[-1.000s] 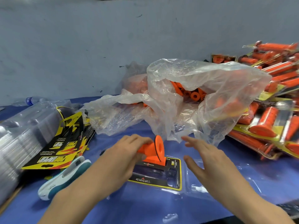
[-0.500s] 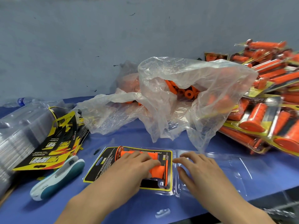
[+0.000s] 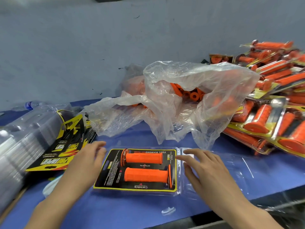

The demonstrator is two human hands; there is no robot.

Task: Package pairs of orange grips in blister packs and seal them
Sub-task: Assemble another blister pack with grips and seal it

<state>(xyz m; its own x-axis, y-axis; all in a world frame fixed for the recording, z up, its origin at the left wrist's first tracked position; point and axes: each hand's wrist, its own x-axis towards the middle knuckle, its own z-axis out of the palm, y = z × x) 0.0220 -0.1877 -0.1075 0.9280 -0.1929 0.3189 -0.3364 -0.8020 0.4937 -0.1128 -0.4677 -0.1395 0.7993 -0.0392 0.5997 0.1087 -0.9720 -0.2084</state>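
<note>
An open blister pack (image 3: pixel 113 176) with a black and yellow card lies flat on the blue table in front of me. Two orange grips lie side by side in it, the far grip (image 3: pixel 143 158) and the near grip (image 3: pixel 146 174). The pack's clear lid half (image 3: pixel 231 171) is folded out to the right. My left hand (image 3: pixel 84 164) hovers at the pack's left edge with fingers straight, holding nothing. My right hand (image 3: pixel 204 167) is spread over the hinge and the clear lid, fingers relaxed.
A clear plastic bag (image 3: pixel 189 96) of loose orange grips sits behind the pack. Sealed packs (image 3: pixel 272 104) are piled at the right. Printed cards (image 3: pixel 66 151) and a stack of clear blister shells (image 3: pixel 24 138) lie at the left, with a water bottle (image 3: pixel 31 104) behind.
The second orange grip went from my left hand into the pack. My left hand has lifted off it to the pack's left edge. My right hand shifted slightly right over the lid.
</note>
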